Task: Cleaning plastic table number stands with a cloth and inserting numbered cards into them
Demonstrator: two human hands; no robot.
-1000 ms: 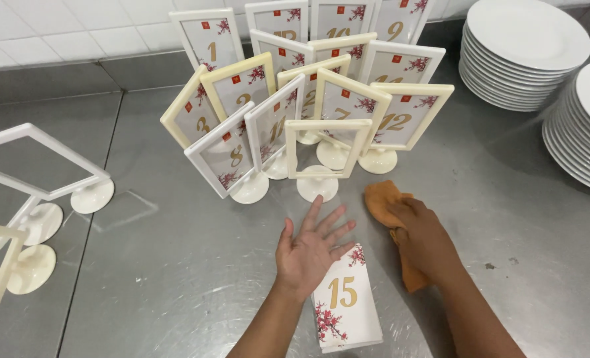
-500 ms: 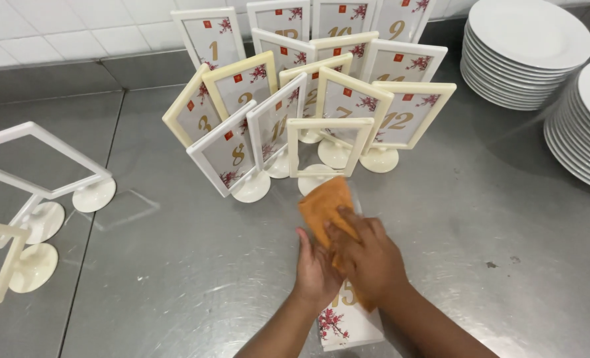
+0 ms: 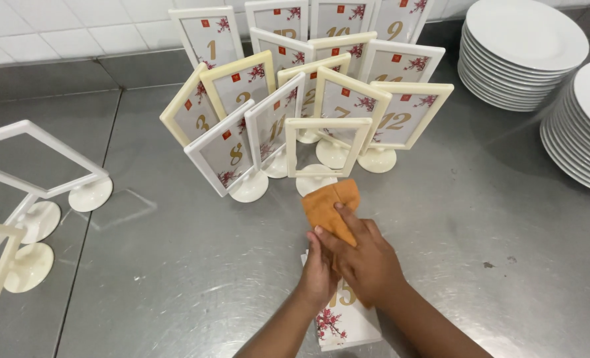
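Observation:
My right hand [image 3: 368,262] presses an orange cloth [image 3: 328,205] down onto a white number card [image 3: 344,321] that lies flat on the steel counter [image 3: 175,278]. The card has a gold numeral and red blossoms, and the hands cover most of it. My left hand [image 3: 318,272] lies flat on the card's left side, partly under the right hand. Just beyond the cloth stands an empty white frame on a round foot [image 3: 318,149].
A cluster of several white and cream number stands [image 3: 281,99] fills the back middle. Empty frames on round feet [image 3: 36,176] stand at the left. A clear sheet [image 3: 119,205] lies near them. Two stacks of white plates [image 3: 527,46] occupy the right.
My right hand brought the orange cloth from the right onto the card, over my left hand. The left hand's spread fingers drew together on the card.

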